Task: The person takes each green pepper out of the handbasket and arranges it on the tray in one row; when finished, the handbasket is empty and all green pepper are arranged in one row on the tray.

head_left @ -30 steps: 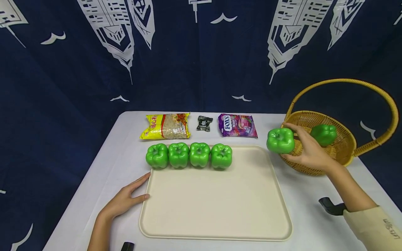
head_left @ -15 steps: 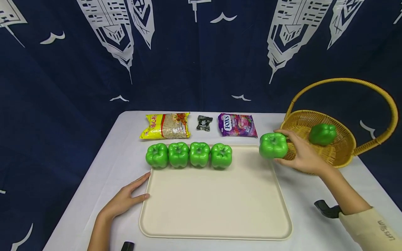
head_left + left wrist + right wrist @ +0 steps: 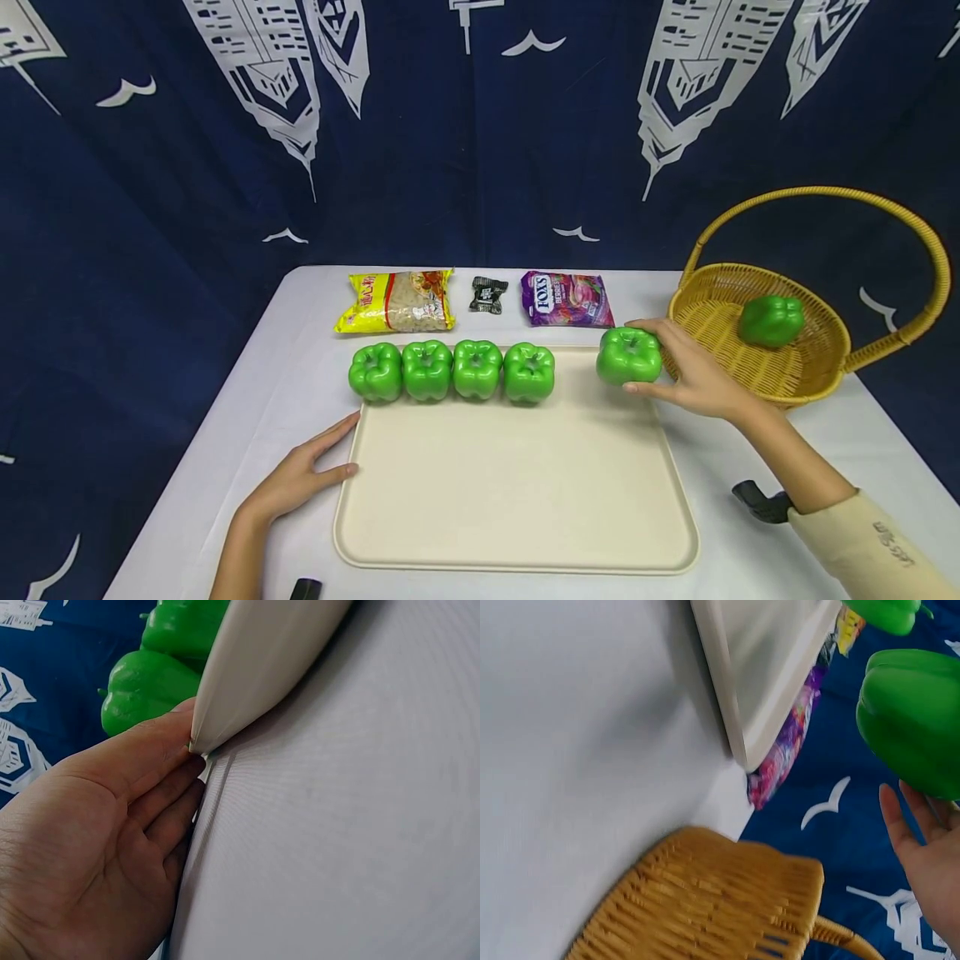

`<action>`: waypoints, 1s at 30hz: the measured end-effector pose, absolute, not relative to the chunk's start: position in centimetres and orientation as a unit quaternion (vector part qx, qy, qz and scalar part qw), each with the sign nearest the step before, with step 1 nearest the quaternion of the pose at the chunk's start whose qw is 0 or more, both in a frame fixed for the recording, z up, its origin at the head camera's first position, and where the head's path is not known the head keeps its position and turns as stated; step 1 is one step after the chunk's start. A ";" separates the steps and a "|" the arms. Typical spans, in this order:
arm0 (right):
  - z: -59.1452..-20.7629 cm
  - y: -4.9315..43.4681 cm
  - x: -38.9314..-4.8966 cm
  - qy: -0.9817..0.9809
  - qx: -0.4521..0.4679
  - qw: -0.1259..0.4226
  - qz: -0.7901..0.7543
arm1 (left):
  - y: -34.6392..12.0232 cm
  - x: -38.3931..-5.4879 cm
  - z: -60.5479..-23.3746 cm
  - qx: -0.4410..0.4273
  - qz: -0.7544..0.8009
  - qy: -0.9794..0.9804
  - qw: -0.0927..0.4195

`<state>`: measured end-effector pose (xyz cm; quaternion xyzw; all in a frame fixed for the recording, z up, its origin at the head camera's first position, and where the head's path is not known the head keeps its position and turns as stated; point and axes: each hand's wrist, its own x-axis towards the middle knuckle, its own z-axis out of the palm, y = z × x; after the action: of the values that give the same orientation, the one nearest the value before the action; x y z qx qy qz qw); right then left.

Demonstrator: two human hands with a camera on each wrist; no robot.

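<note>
My right hand (image 3: 693,375) holds a green bell pepper (image 3: 628,356) between thumb and fingers, over the right back corner of a cream tray (image 3: 517,492). The right wrist view shows this bell pepper (image 3: 915,724) raised above the level of the tray. Along the tray's back edge, several more bell peppers (image 3: 477,370) sit in a row from the left corner. My left hand (image 3: 296,477) touches the tray's left edge, fingers extended. In the left wrist view, its fingertips (image 3: 191,769) meet the tray's rim (image 3: 217,697).
A wicker basket (image 3: 712,367) with a tall handle stands at the right, one bell pepper (image 3: 771,322) inside. Behind the tray lie a yellow packet (image 3: 397,302), a small black packet (image 3: 488,295) and a purple candy bag (image 3: 567,300). A dark blue curtain (image 3: 480,167) hangs behind.
My right hand has carried its bell pepper leftward from in front of the basket to over the tray's back right corner. The left hand has stayed at the tray's edge.
</note>
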<state>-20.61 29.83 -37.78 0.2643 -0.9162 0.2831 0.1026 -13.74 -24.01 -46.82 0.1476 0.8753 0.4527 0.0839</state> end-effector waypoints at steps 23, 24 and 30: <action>-40.2 25.5 -21.8 -0.918 0.303 0.040 0.252 | -23.9 -13.7 -46.8 0.147 0.450 0.877 0.083; -40.2 25.4 -21.8 -0.917 0.304 0.039 0.255 | -23.9 -13.8 -46.8 0.147 0.450 0.877 0.083; -40.2 25.2 -21.8 -0.917 0.301 0.033 0.261 | -23.9 -13.7 -46.8 0.149 0.447 0.878 0.080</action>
<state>-21.78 25.20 -40.25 0.3008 -0.9167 0.2611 0.0327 -13.70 -23.90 -46.76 0.1494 0.8783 0.4470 0.0802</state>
